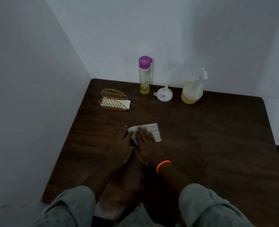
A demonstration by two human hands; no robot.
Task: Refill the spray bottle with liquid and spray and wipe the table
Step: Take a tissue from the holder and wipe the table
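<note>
A white paper napkin point(153, 131) lies flat on the dark wooden table point(201, 136). My left hand point(123, 141) and my right hand point(146, 143) rest side by side, palms down, pressing on the napkin's left part with fingers spread. An orange band circles my right wrist. At the back stands the spray bottle point(192, 90) with yellow liquid in its lower part and a white trigger head. To its left stand a white funnel point(164, 95), upside down, and a tall clear bottle point(145, 75) with a purple cap and a little yellow liquid.
A gold wire napkin holder point(113, 101) with white napkins sits at the back left. White walls close the table's left and far sides. The table's right edge and rounded corner point(263, 102) border a darker floor.
</note>
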